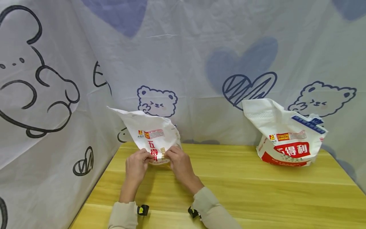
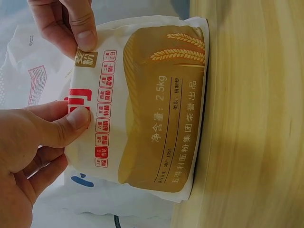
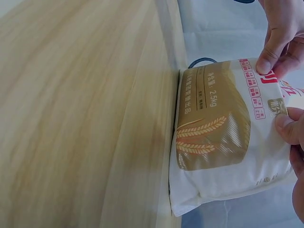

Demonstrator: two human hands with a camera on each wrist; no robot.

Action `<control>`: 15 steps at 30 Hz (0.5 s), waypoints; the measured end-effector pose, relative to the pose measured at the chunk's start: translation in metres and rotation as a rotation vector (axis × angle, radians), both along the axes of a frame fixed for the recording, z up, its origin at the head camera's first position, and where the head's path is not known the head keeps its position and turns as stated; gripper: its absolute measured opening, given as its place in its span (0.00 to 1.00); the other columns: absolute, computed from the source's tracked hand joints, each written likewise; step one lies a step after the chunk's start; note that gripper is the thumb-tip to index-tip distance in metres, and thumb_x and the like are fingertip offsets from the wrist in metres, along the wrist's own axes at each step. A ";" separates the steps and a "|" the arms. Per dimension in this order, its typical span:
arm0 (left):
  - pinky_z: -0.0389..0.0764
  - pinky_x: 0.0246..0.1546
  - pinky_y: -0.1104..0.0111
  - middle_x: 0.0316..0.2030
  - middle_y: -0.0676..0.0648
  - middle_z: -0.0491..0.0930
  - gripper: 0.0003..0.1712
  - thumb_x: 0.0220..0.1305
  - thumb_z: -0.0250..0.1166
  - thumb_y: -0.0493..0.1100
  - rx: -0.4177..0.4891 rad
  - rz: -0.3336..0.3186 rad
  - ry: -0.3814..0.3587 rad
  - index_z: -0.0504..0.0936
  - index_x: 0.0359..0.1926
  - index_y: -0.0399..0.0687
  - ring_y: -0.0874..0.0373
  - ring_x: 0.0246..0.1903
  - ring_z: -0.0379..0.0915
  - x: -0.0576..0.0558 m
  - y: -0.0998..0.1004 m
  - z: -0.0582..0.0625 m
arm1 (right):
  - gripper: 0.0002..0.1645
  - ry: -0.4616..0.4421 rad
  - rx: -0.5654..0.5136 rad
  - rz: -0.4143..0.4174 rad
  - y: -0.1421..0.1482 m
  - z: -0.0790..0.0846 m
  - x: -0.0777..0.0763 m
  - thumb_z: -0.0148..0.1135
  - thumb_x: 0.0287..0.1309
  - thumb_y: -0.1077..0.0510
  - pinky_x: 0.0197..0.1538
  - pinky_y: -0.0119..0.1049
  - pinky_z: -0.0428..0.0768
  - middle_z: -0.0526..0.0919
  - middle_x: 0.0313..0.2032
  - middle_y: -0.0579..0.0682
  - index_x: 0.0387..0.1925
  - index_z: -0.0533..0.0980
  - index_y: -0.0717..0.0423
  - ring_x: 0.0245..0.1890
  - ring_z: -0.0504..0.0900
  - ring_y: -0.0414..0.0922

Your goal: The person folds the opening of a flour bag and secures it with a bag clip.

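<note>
A white flour bag (image 1: 160, 130) with red lettering stands upright at the back left of the wooden table. Its lower front, seen in the left wrist view, has a gold panel (image 2: 166, 118) with wheat ears and "2.5kg". My left hand (image 1: 137, 165) pinches the bag's front at a crease, thumb on the printed side. Close beside it, my right hand (image 1: 180, 163) pinches the same crease. Above the fingers the bag's upper part leans back and flares to a point at the left. In the right wrist view both thumbs press near the red print.
Farther right on the table (image 1: 228, 184) stands another white flour bag (image 1: 291, 149), its top folded over and held by a blue clip (image 1: 310, 123). A white curtain (image 1: 188, 63) with cartoon bears and hearts hangs behind and along the left side.
</note>
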State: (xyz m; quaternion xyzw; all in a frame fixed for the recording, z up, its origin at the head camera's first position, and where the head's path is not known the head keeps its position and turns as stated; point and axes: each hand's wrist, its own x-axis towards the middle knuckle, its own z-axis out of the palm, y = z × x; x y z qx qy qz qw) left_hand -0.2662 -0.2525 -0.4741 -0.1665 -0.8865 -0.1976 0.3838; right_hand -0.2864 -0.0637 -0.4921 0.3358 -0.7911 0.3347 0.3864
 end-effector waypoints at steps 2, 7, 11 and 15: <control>0.78 0.22 0.58 0.27 0.52 0.85 0.09 0.43 0.82 0.33 -0.005 -0.005 -0.002 0.89 0.25 0.46 0.51 0.24 0.81 0.000 0.002 0.000 | 0.14 0.002 -0.004 0.002 0.003 0.000 0.001 0.71 0.48 0.78 0.38 0.34 0.83 0.82 0.33 0.46 0.28 0.84 0.56 0.37 0.81 0.44; 0.79 0.24 0.59 0.28 0.51 0.86 0.09 0.43 0.82 0.33 -0.008 -0.012 -0.021 0.90 0.25 0.46 0.51 0.25 0.82 0.003 0.007 0.001 | 0.13 0.000 -0.008 0.008 0.009 0.000 0.004 0.71 0.50 0.77 0.39 0.33 0.83 0.82 0.33 0.47 0.28 0.84 0.57 0.36 0.81 0.43; 0.79 0.24 0.60 0.29 0.51 0.86 0.09 0.43 0.82 0.32 -0.010 -0.008 -0.026 0.90 0.26 0.46 0.52 0.25 0.82 0.005 0.010 0.003 | 0.11 -0.018 0.004 0.009 0.012 0.000 0.005 0.70 0.54 0.75 0.41 0.32 0.83 0.83 0.34 0.46 0.29 0.84 0.57 0.37 0.80 0.42; 0.78 0.24 0.61 0.28 0.52 0.85 0.10 0.43 0.82 0.32 -0.013 -0.015 -0.035 0.90 0.26 0.47 0.54 0.25 0.80 0.006 0.012 0.003 | 0.10 -0.039 0.009 0.009 0.016 0.001 0.007 0.69 0.57 0.74 0.42 0.32 0.83 0.83 0.34 0.46 0.29 0.84 0.57 0.38 0.81 0.42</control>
